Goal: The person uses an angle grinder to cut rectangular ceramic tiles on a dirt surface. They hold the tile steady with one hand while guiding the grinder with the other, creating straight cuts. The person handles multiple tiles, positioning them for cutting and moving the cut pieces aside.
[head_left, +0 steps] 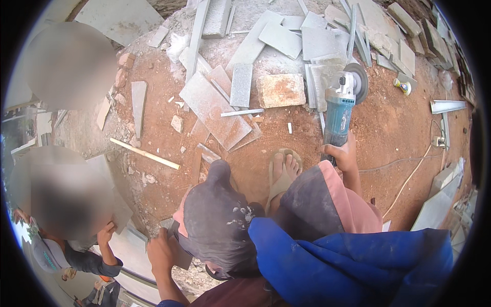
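My right hand (344, 152) is wrapped round the rear of a teal and silver angle grinder (338, 118). Its round cutting disc (360, 84) points away from me, over the red dirt beside the slab pile. Down at the left, my left hand (161, 249) grips the edge of a grey stone slab (181, 255) beside my knee; my leg hides part of that slab. My sandalled foot (284, 169) rests on the ground between the hands. Blue cloth (348, 261) covers the lower right.
Ahead lie many loose grey slabs (206, 108) and a rough yellowish block (281, 90). A wooden stick (145, 154) is on the left. A pale cable (412, 176) crosses the dirt at right, below a small cup (402, 86). Another person's hand (106, 234) is close at left.
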`<state>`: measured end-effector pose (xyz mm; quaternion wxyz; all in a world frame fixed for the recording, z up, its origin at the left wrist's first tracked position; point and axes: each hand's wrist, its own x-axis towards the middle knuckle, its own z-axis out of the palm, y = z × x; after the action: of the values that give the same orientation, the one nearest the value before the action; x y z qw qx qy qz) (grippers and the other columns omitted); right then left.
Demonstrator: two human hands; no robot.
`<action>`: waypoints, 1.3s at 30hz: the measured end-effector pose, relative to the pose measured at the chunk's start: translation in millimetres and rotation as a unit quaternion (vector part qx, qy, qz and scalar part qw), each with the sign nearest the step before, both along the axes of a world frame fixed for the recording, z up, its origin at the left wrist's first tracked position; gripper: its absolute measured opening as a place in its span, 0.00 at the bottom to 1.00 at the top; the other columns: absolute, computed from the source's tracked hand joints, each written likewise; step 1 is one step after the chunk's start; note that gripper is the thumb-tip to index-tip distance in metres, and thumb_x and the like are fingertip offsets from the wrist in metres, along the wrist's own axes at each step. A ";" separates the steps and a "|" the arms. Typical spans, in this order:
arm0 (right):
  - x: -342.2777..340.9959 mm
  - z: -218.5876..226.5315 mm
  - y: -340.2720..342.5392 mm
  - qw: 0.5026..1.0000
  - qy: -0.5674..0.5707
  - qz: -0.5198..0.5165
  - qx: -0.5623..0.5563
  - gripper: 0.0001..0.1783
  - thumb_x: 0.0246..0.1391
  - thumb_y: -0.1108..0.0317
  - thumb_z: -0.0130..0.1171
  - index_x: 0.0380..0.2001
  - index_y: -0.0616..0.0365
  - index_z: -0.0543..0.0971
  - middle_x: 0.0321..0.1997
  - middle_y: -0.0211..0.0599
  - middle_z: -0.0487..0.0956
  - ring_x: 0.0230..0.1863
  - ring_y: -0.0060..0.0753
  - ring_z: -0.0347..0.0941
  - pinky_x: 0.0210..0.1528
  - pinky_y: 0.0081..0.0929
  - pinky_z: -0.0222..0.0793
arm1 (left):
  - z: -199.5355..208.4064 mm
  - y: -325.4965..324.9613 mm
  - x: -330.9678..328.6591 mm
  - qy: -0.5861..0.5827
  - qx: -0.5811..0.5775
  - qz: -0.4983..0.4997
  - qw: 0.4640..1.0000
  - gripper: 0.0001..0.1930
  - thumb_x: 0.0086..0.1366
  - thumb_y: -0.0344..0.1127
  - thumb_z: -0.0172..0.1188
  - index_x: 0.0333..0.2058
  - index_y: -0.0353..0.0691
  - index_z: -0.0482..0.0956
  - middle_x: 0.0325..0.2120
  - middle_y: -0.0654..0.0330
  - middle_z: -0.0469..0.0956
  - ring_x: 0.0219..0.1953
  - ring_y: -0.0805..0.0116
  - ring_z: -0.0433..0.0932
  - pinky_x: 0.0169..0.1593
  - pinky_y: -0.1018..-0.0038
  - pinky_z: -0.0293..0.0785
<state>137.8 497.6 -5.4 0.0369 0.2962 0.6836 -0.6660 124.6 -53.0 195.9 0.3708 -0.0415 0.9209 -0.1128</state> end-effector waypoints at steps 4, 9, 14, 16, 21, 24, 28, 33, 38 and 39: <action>18.3 -6.3 15.7 0.999 0.007 -0.038 0.033 0.21 0.38 0.67 0.74 0.38 0.59 0.80 0.32 0.27 0.80 0.32 0.23 0.75 0.37 0.28 0.72 | -10.8 36.2 -87.7 0.074 0.047 -0.086 0.992 0.15 0.69 0.38 0.67 0.48 0.37 0.80 0.30 0.36 0.85 0.36 0.30 0.84 0.43 0.42 0.78; 53.8 -11.4 24.2 0.994 0.037 -0.104 0.023 0.21 0.39 0.65 0.73 0.38 0.58 0.80 0.32 0.26 0.79 0.32 0.22 0.74 0.37 0.28 0.72 | -47.8 82.7 -203.1 0.152 0.243 -0.186 0.940 0.15 0.65 0.32 0.70 0.47 0.31 0.82 0.28 0.38 0.82 0.32 0.38 0.83 0.40 0.57 0.77; 88.0 -16.9 29.3 0.989 0.051 -0.122 0.067 0.22 0.39 0.63 0.72 0.39 0.59 0.79 0.34 0.26 0.78 0.34 0.22 0.73 0.41 0.30 0.73 | -127.7 133.5 -291.3 0.028 0.378 -0.187 0.906 0.22 0.66 0.42 0.73 0.51 0.31 0.86 0.40 0.42 0.89 0.44 0.50 0.89 0.49 0.59 0.80; 93.6 -8.7 27.4 0.989 0.028 -0.138 0.054 0.23 0.38 0.62 0.73 0.39 0.59 0.79 0.34 0.26 0.79 0.35 0.23 0.73 0.42 0.30 0.73 | -169.4 145.7 -316.0 -0.027 0.389 -0.202 0.899 0.22 0.65 0.42 0.74 0.51 0.32 0.86 0.42 0.45 0.89 0.45 0.53 0.88 0.49 0.59 0.80; 132.3 -17.3 22.4 0.982 0.021 -0.184 0.040 0.25 0.37 0.63 0.74 0.40 0.60 0.79 0.35 0.26 0.79 0.37 0.23 0.74 0.43 0.29 0.73 | -197.9 185.3 -324.2 -0.086 0.324 -0.213 0.918 0.21 0.65 0.43 0.74 0.50 0.36 0.87 0.46 0.43 0.88 0.49 0.50 0.87 0.53 0.56 0.79; 134.7 -15.2 21.3 0.977 0.020 -0.211 0.017 0.25 0.37 0.63 0.74 0.41 0.60 0.79 0.35 0.26 0.78 0.37 0.22 0.74 0.43 0.29 0.73 | -215.7 188.8 -337.8 -0.061 0.247 -0.299 0.920 0.22 0.65 0.45 0.74 0.51 0.38 0.86 0.46 0.41 0.87 0.50 0.45 0.86 0.55 0.54 0.79; 150.6 -23.7 24.0 0.972 0.031 -0.232 0.021 0.26 0.38 0.63 0.74 0.42 0.60 0.79 0.34 0.26 0.78 0.35 0.22 0.74 0.41 0.28 0.73 | -214.2 275.1 -341.2 0.004 0.222 -0.434 0.873 0.27 0.67 0.51 0.73 0.56 0.37 0.84 0.49 0.39 0.86 0.55 0.41 0.85 0.58 0.53 0.79; 133.9 -11.6 20.8 0.971 0.029 -0.234 0.028 0.24 0.37 0.62 0.74 0.39 0.59 0.79 0.32 0.26 0.78 0.32 0.22 0.74 0.37 0.27 0.72 | -244.0 432.7 -308.0 0.059 0.461 -0.293 0.835 0.39 0.65 0.61 0.75 0.58 0.29 0.81 0.55 0.37 0.84 0.62 0.44 0.83 0.65 0.55 0.77; 145.4 -10.4 16.1 0.971 0.016 -0.233 0.042 0.24 0.37 0.63 0.74 0.40 0.59 0.78 0.33 0.27 0.78 0.33 0.22 0.73 0.39 0.28 0.72 | -268.4 515.5 -283.3 -0.071 0.355 -0.209 0.908 0.42 0.56 0.56 0.83 0.57 0.24 0.82 0.50 0.37 0.86 0.53 0.48 0.86 0.58 0.56 0.80; 149.7 -11.7 13.9 0.971 0.013 -0.235 0.040 0.25 0.37 0.63 0.74 0.40 0.59 0.78 0.33 0.26 0.78 0.33 0.22 0.73 0.39 0.28 0.72 | -265.0 516.5 -281.1 -0.078 0.362 -0.192 0.909 0.39 0.56 0.54 0.84 0.54 0.25 0.83 0.48 0.39 0.87 0.50 0.50 0.87 0.55 0.58 0.82</action>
<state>287.5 511.4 -17.2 -0.1413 0.4409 0.6216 -0.6319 -156.5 463.5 -69.1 0.4020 0.2826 0.8568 0.1566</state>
